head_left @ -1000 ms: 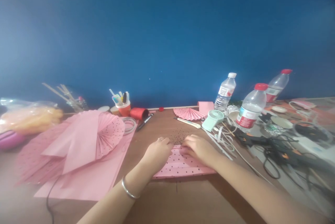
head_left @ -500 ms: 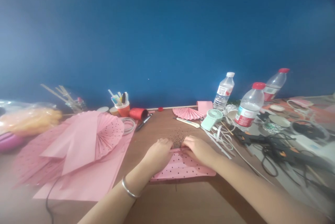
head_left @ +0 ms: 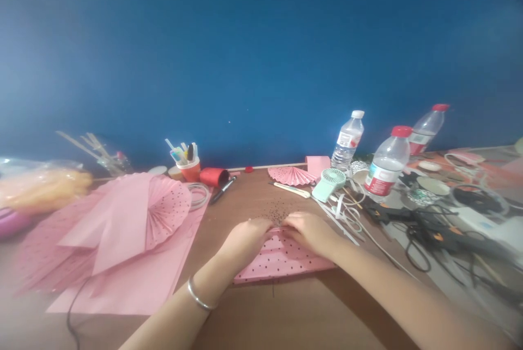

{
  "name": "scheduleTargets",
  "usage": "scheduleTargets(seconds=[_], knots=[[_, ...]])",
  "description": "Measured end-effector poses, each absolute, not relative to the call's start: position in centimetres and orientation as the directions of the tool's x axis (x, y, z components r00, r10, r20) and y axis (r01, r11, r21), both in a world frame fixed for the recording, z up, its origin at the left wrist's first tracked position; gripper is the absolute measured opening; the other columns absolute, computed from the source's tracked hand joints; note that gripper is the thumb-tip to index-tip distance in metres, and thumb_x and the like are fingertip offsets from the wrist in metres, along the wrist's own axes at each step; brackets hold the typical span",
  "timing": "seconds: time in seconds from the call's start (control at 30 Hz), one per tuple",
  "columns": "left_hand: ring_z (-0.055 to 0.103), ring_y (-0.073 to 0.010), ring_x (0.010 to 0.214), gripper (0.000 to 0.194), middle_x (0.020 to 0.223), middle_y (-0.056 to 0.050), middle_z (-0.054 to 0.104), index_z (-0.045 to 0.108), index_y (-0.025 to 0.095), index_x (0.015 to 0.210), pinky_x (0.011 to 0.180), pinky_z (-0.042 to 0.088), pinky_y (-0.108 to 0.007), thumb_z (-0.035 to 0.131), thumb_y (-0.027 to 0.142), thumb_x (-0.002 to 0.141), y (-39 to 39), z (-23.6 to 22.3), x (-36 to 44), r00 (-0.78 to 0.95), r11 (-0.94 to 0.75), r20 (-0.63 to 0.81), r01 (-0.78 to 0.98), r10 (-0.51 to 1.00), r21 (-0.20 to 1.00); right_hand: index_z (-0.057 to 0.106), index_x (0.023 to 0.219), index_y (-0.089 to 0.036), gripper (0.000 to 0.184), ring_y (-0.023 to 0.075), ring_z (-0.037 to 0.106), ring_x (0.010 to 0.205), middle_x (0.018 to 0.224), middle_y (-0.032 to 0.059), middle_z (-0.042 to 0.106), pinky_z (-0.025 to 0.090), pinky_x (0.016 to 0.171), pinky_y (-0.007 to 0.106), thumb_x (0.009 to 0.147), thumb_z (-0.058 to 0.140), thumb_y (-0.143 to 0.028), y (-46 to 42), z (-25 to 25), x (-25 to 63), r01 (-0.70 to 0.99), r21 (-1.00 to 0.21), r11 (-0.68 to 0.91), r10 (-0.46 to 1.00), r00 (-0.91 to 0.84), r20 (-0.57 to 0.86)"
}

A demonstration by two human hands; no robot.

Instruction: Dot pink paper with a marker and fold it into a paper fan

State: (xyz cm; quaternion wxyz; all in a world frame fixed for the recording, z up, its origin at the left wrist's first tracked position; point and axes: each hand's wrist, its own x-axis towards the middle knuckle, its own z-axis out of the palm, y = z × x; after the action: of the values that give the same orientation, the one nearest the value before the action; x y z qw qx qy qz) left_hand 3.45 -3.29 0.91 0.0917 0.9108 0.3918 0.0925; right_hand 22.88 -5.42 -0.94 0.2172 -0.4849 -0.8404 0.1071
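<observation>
A pink sheet of paper with dark dots [head_left: 281,256] lies on the brown table in front of me. My left hand [head_left: 250,236] pinches its far edge from the left, fingers curled over it. Close beside it, my right hand [head_left: 307,231] grips the same edge, with the fingertips partly hidden behind the paper. That far edge looks folded and slightly raised between the hands. Just beyond the fingers, many tiny dark specks [head_left: 278,213] are scattered on the table.
Pink paper sheets and pleated paper fans [head_left: 167,208] are piled on the left. A cup of pens [head_left: 190,170] and a red cup [head_left: 214,176] stand behind. To the right are a utility knife [head_left: 291,190], a mint handheld fan [head_left: 329,183], a bottle [head_left: 384,167] and tangled cables [head_left: 425,230].
The paper's far edge has risen a little and its middle bulges slightly more. Both hands keep their hold, and the whole view has shifted slightly.
</observation>
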Motion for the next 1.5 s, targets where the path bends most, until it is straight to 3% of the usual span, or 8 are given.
scheduleTargets(seconds=[0.17,0.43,0.63,0.9,1.07,1.17,1.37,1.5], knots=[[0.058,-0.0151,0.077,0.026,0.082,0.0,0.064,0.062,0.025,0.091,0.068,0.04,-0.023,0.038,0.034,0.085,-3.0,1.0,3.2,0.706,-0.7,0.11,0.646,0.699,0.303,0.064,0.081,-0.022,0.02,0.0171,0.056,0.076,0.078,0.0024,0.064,0.038,0.068,0.027,0.082,0.048,-0.034,-5.2,-1.2,23.1,0.76,-0.417,0.498,0.867,-0.43,0.252],[0.058,-0.0149,0.071,0.024,0.076,0.0,0.065,0.064,0.024,0.087,0.062,0.039,-0.023,0.041,0.029,0.084,-3.7,1.0,3.7,0.706,-0.705,0.116,0.65,0.698,0.283,0.067,0.076,-0.023,0.018,0.0151,0.057,0.067,0.072,0.0012,0.064,0.038,0.062,0.024,0.079,0.051,-0.032,-5.9,-0.5,22.2,0.691,-0.591,0.415,0.907,-0.365,0.21],[0.058,-0.0137,0.074,0.021,0.083,0.003,0.066,0.063,0.026,0.087,0.065,0.039,-0.022,0.043,0.026,0.082,-3.4,1.4,3.5,0.699,-0.68,0.101,0.636,0.708,0.365,0.066,0.07,-0.022,0.016,0.0146,0.056,0.067,0.071,0.0001,0.064,0.037,0.062,0.024,0.078,0.052,-0.026,-5.7,-0.4,22.4,0.687,-0.603,0.405,0.914,-0.33,0.237],[0.057,-0.0125,0.074,0.018,0.08,0.003,0.065,0.063,0.023,0.081,0.066,0.039,-0.021,0.045,0.024,0.08,-2.1,1.7,2.0,0.659,-0.619,0.122,0.605,0.743,0.501,0.066,0.072,-0.021,0.016,0.017,0.057,0.071,0.077,0.0016,0.065,0.038,0.065,0.027,0.076,0.054,-0.031,-5.2,-0.3,23.9,0.716,-0.63,0.301,0.954,-0.234,0.19],[0.056,-0.0124,0.076,0.019,0.082,0.001,0.065,0.063,0.023,0.085,0.068,0.039,-0.021,0.045,0.025,0.081,-3.1,1.4,3.1,0.697,-0.663,0.172,0.531,0.696,0.528,0.066,0.077,-0.023,0.025,0.0153,0.057,0.065,0.072,0.0005,0.065,0.038,0.058,0.024,0.079,0.049,-0.041,-6.0,0.1,22.4,0.643,-0.685,0.342,0.934,-0.315,0.171],[0.056,-0.0121,0.078,0.02,0.085,0.002,0.065,0.064,0.024,0.087,0.07,0.039,-0.02,0.044,0.024,0.081,-3.1,1.4,3.1,0.702,-0.659,0.171,0.515,0.691,0.549,0.067,0.071,-0.022,0.028,0.0147,0.056,0.062,0.066,0.0003,0.064,0.037,0.057,0.024,0.08,0.048,-0.041,-6.1,-0.1,22.2,0.653,-0.677,0.341,0.934,-0.315,0.167],[0.056,-0.0135,0.074,0.021,0.078,0.001,0.064,0.063,0.021,0.08,0.068,0.04,-0.023,0.042,0.023,0.08,-2.0,2.2,1.7,0.631,-0.592,0.144,0.589,0.762,0.55,0.068,0.073,-0.022,0.025,0.0168,0.059,0.067,0.076,0.0016,0.067,0.04,0.062,0.027,0.081,0.047,-0.035,-5.7,-0.4,23.1,0.717,-0.631,0.297,0.953,-0.26,0.153],[0.055,-0.0162,0.084,0.024,0.094,-0.002,0.062,0.058,0.021,0.096,0.073,0.04,-0.025,0.041,0.028,0.08,-2.6,2.5,2.3,0.557,-0.567,0.193,0.644,0.808,0.513,0.068,0.076,-0.022,0.026,0.0175,0.058,0.07,0.077,0.003,0.067,0.04,0.063,0.028,0.082,0.046,-0.035,-5.9,-0.1,22.4,0.739,-0.576,0.35,0.936,-0.289,0.198]])
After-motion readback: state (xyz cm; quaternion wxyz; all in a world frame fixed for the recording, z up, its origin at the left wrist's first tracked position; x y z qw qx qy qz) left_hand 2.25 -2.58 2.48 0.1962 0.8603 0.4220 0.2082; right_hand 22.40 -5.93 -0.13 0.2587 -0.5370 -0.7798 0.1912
